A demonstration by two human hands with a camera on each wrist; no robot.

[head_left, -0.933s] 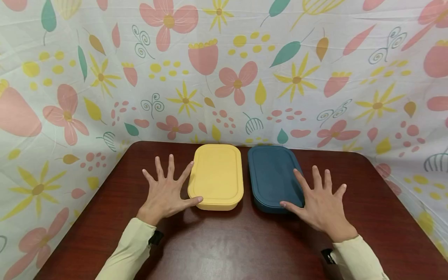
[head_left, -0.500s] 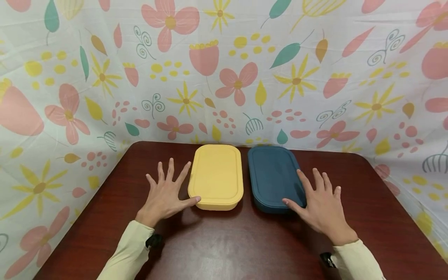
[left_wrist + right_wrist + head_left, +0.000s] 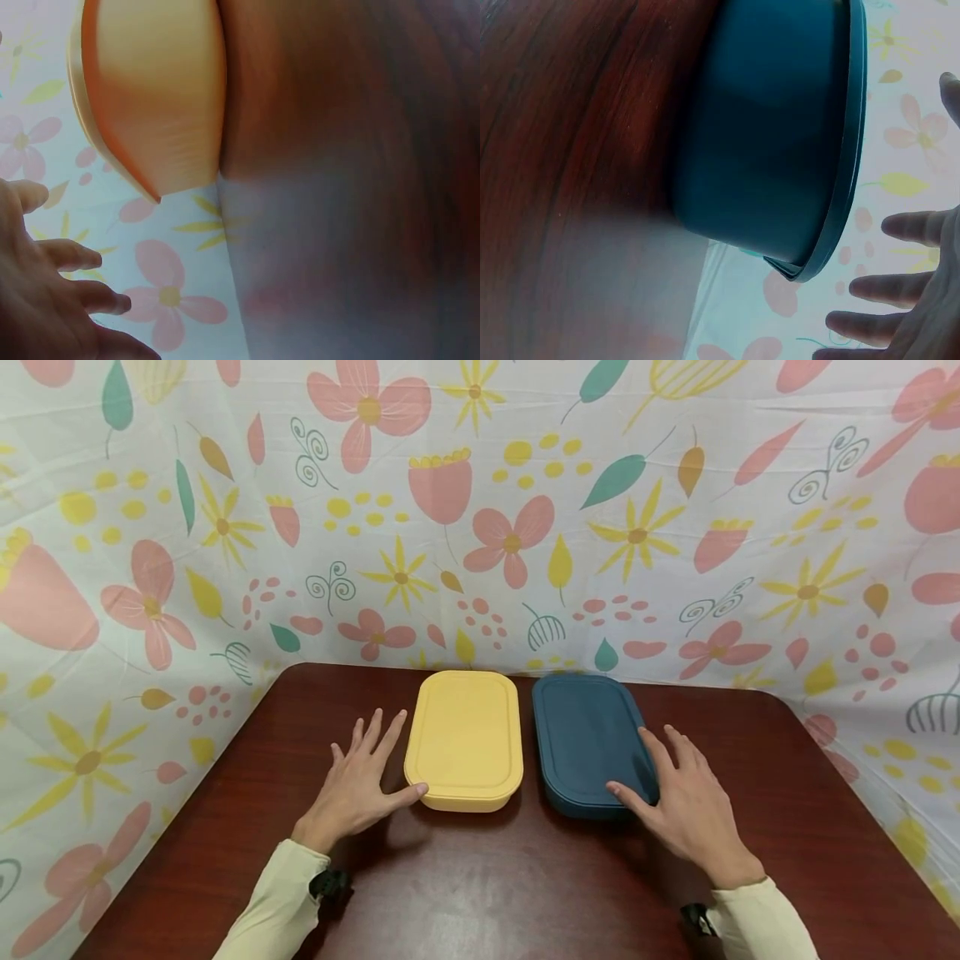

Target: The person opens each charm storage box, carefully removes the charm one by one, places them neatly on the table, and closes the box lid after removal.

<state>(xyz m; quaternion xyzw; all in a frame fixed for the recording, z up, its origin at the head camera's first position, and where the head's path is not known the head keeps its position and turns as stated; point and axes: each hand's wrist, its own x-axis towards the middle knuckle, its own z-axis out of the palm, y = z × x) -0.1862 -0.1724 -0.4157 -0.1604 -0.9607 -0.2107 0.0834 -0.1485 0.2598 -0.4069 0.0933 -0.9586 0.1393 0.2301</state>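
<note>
A yellow lidded box and a dark blue lidded box lie side by side on the table, a narrow gap between them. My left hand is spread beside the yellow box's left side, its thumb near the front left corner. Beyond the blue box's right side my right hand has its fingers apart, the thumb over the front right part of the lid. In the left wrist view the yellow box stands apart from the fingers; in the right wrist view a gap separates the fingers from the blue box.
The dark red-brown wooden table has rounded far corners. Behind it and along the left hangs a white cloth printed with flowers and leaves. A dark band sits at the left wrist.
The fingers of both hands have drawn somewhat closer together, and both hands have come down slightly. The two boxes stay where they were.
</note>
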